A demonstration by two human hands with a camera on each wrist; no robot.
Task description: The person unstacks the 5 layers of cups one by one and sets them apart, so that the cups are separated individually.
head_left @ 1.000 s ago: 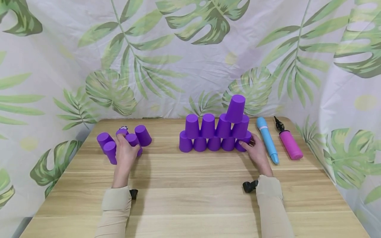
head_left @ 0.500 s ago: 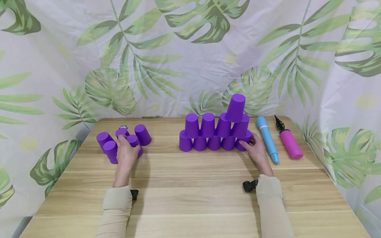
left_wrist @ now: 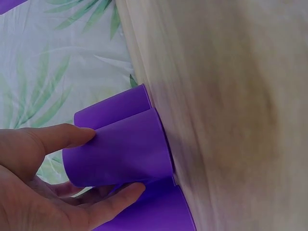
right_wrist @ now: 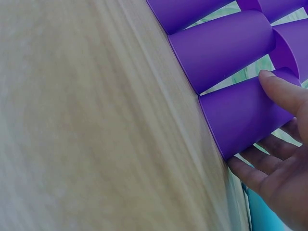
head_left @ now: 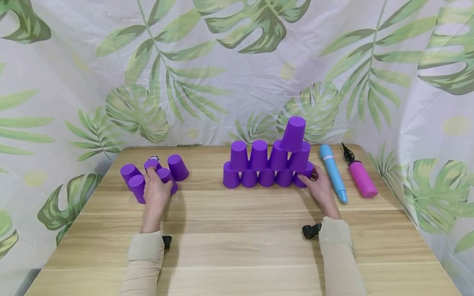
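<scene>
On the left of the wooden table [head_left: 237, 230], several loose purple cups [head_left: 177, 167] stand upside down in a cluster. My left hand [head_left: 157, 179] grips one of them [left_wrist: 120, 149], thumb on one side and fingers on the other. A stack of purple cups [head_left: 259, 166] stands at mid-table in two full rows. One tilted cup [head_left: 293, 133] sits on top at the right. My right hand [head_left: 308, 177] holds the rightmost bottom-row cup [right_wrist: 245, 115], with the thumb over it and the fingers beneath.
A blue pump [head_left: 333, 172] and a pink pump [head_left: 361, 177] lie just right of the stack, beside my right hand. A leaf-print curtain [head_left: 237, 74] closes off the back and both sides. Bare table lies between and in front of my hands.
</scene>
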